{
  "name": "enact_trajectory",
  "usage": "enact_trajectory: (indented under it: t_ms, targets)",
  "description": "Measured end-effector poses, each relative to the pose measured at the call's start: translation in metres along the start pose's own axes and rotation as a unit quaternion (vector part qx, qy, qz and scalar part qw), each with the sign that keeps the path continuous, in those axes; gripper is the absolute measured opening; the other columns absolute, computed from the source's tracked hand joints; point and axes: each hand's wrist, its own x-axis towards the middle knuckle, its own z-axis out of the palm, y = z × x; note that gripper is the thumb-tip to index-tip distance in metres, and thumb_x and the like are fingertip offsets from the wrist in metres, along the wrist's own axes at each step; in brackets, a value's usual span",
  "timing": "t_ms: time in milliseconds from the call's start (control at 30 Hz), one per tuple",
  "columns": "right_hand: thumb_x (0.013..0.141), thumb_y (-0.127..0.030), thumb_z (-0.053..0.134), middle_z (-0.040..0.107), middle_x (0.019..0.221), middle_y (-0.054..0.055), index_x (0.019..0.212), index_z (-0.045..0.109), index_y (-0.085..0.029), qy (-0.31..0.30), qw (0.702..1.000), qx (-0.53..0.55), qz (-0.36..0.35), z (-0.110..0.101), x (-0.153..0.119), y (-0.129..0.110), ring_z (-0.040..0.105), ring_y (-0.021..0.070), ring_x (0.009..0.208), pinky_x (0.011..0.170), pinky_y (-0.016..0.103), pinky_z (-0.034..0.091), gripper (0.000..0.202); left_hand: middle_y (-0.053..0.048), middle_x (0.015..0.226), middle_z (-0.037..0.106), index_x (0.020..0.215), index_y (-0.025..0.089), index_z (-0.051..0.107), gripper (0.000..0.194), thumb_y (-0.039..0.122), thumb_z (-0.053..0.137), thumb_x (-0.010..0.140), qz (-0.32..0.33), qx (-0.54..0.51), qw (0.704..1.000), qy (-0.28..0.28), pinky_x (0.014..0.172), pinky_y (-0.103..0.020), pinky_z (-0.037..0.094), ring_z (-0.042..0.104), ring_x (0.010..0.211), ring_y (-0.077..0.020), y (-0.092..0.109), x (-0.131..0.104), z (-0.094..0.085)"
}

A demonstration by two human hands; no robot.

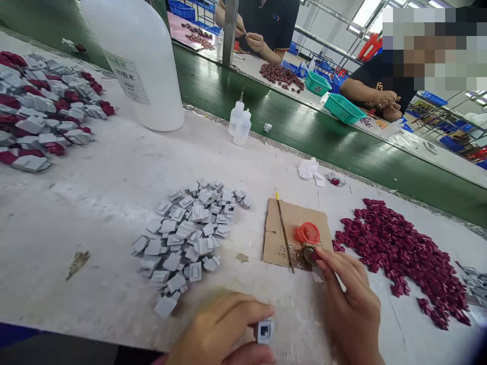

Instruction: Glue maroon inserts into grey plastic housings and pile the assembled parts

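One grey shell (265, 332) sits pinched in our left hand (220, 329); our right hand (350, 304), beside the cardboard (277, 238), fingertips closed on a small dark piece (309, 254), risks smearing glue.

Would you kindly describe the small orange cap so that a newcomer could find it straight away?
Find the brown cardboard sheet lying between the grey pile and the dark red pile. The orange cap sits on its right part, just above the right hand. It is the only orange, round, translucent piece there.
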Motion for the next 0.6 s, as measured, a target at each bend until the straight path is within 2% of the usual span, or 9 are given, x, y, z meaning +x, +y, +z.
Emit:
enact_trajectory:
  t_ms: [200,433,500,600]
  targets:
    - [0.09,-0.01,0.058,0.067,0.096,0.005,0.109,0.065,-0.014,-0.008,1.0,-0.012,-0.009,0.0013,0.0009,0.0003,0.056,0.0134,0.094,0.09,0.026,0.045,0.02,0.005,0.1,0.069,0.111,0.026,0.057,0.045,0.009,0.078,0.075,-0.002,0.021,1.0,-0.001,0.082,-0.01,0.05,0.067,0.083,-0.0095,-0.0038,-0.0009,0.0053]
    - [0.09,-0.011,0.059,0.067,0.096,0.006,0.107,0.066,-0.013,-0.006,1.0,-0.024,-0.006,0.0001,0.002,-0.0016,0.056,0.014,0.094,0.09,0.025,0.045,0.018,0.001,0.116,0.067,0.117,0.026,0.055,0.051,-0.005,0.065,0.077,-0.014,-0.006,1.0,-0.012,0.089,-0.007,0.048,0.065,0.104,-0.0095,-0.0031,0.0007,0.0053]
    - [0.089,-0.011,0.06,0.068,0.095,0.006,0.106,0.066,-0.013,-0.003,1.0,-0.025,-0.006,-0.0001,0.0023,-0.0026,0.057,0.0141,0.093,0.09,0.026,0.046,0.018,0.002,0.112,0.068,0.114,0.025,0.056,0.049,-0.005,0.065,0.076,-0.012,-0.001,1.0,-0.008,0.088,-0.007,0.049,0.065,0.101,-0.0095,-0.0018,0.001,0.0055]
    - [0.089,-0.01,0.061,0.068,0.094,0.006,0.106,0.067,-0.014,0.007,0.999,-0.028,-0.012,-0.0006,0.0027,-0.003,0.058,0.014,0.09,0.089,0.027,0.046,0.019,0.002,0.099,0.068,0.11,0.024,0.057,0.046,-0.003,0.071,0.074,-0.02,0.012,1.0,-0.001,0.08,-0.009,0.052,0.067,0.087,-0.01,0.0003,0.0014,0.006]
